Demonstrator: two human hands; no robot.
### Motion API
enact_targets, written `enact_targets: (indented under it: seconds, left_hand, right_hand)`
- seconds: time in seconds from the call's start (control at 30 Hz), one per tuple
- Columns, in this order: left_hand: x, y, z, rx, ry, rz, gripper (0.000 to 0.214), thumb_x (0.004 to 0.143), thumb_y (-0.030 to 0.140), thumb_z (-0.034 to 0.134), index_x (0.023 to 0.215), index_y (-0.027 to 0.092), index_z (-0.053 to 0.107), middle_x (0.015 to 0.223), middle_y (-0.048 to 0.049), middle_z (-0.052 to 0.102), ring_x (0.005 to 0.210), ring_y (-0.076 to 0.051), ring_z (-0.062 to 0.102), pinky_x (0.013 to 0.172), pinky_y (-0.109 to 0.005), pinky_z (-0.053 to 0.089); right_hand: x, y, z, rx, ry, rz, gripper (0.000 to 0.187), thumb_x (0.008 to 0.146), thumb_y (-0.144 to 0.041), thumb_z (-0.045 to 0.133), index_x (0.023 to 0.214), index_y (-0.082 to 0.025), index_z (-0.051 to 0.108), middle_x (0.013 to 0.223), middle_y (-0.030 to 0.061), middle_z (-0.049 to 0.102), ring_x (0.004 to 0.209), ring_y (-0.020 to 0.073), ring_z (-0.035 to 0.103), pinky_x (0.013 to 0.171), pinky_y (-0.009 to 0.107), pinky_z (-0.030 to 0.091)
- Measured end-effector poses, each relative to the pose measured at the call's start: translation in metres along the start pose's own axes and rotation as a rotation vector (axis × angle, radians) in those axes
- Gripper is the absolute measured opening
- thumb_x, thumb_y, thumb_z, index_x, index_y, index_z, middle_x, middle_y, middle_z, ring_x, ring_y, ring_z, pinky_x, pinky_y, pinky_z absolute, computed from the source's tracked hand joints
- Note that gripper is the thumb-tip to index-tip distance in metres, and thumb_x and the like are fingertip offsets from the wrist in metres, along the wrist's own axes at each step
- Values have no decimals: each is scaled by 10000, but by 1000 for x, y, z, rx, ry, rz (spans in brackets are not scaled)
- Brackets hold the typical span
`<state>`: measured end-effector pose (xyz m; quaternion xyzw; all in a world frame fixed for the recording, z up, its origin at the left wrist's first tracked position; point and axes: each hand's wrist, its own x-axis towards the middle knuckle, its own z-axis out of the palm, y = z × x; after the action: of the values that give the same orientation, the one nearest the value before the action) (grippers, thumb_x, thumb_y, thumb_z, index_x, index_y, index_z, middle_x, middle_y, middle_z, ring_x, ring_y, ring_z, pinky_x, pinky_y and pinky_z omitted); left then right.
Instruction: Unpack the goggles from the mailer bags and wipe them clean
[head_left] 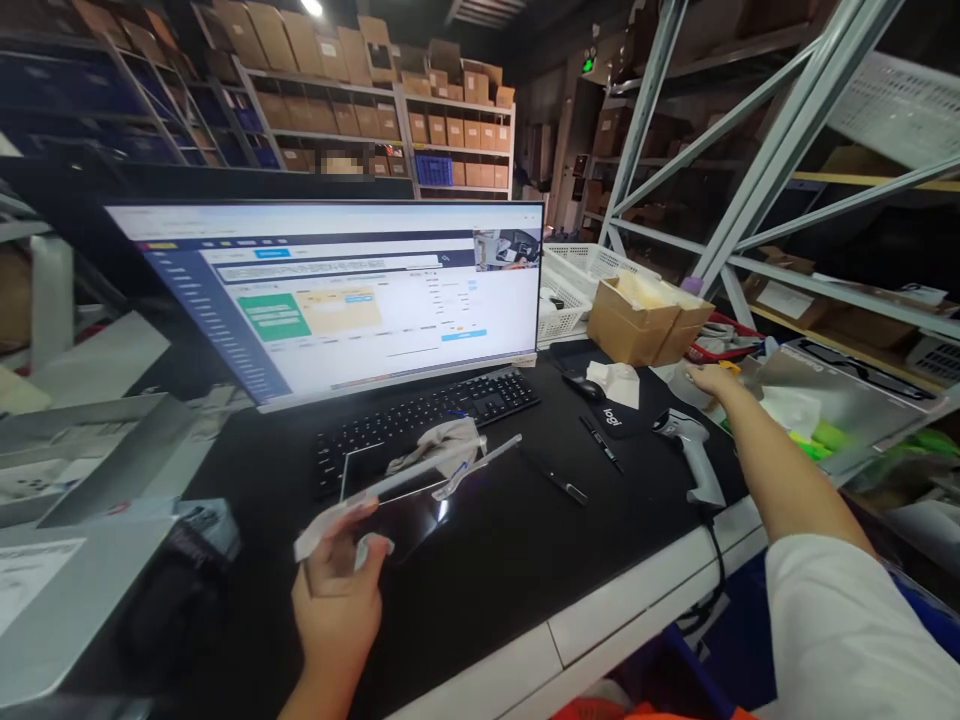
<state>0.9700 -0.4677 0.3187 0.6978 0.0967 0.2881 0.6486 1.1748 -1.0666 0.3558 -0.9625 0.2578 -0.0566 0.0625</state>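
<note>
My left hand (339, 585) is closed, thumb against fingers, on a clear plastic bag (409, 480) with a whitish folded edge. The bag stretches to the right over the desk and the front of the keyboard, and catches a bright reflection. A crumpled grey-beige cloth (448, 446) lies behind it, partly seen through the plastic. At the far right side of the desk, my right hand (712, 380) reaches out with bent fingers over a whitish translucent item (681, 386). What exactly it grips there is too small to make out.
A monitor (360, 300) stands behind the keyboard (427, 415). To the right are a mouse (583, 387), a barcode scanner (691, 455), a pen (564, 487) and an open cardboard box (637, 318). A grey box (82, 580) sits at left; metal racks (720, 240) rise at right.
</note>
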Motion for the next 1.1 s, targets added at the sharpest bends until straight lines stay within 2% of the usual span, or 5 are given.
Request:
enact_targets:
  seconds: [0.1, 0.37, 0.53, 0.97, 1.1]
  left_hand:
    - [6, 0, 2, -101, 23, -53, 425, 756, 402, 803, 1100, 193, 668, 1076, -83, 717, 1062, -213, 653, 842, -290, 524]
    - [15, -4, 5, -395, 85, -212, 460, 730, 451, 825, 1088, 201, 676, 1047, -58, 713, 1078, -184, 636, 1022, -325, 406]
    - [15, 2, 5, -509, 54, -268, 431, 759, 460, 808, 1092, 215, 684, 1042, -45, 718, 1083, -171, 627, 963, -286, 402]
    - [26, 20, -6, -710, -1, -388, 454, 705, 448, 858, 1051, 183, 728, 1019, -67, 721, 1027, -184, 656, 857, -273, 466]
    - [29, 19, -10, -725, 15, -427, 484, 700, 447, 861, 1064, 161, 721, 1027, -78, 718, 1016, -183, 660, 830, -258, 472]
  right_hand:
    - [-25, -32, -15, 53, 3, -86, 412, 988, -326, 448, 1209, -61, 673, 1235, 239, 663, 1163, 343, 619, 964, 464, 477]
    - [-181, -146, 4, 265, -314, -744, 296, 894, -436, 596, 1021, -236, 773, 1027, 51, 771, 945, 242, 703, 845, 310, 527]
    - [-239, -178, 15, 329, -295, -930, 358, 941, -447, 529, 1153, -237, 726, 1151, 66, 728, 1035, 245, 678, 916, 342, 513]
    - [-94, -155, 85, 135, 53, -353, 469, 927, -332, 477, 1302, -82, 610, 1483, 244, 456, 1370, 430, 411, 1073, 621, 345]
    - [-65, -144, 102, 163, 42, -384, 515, 932, -397, 484, 1321, -78, 598, 1453, 232, 504, 1352, 363, 471, 1102, 495, 384]
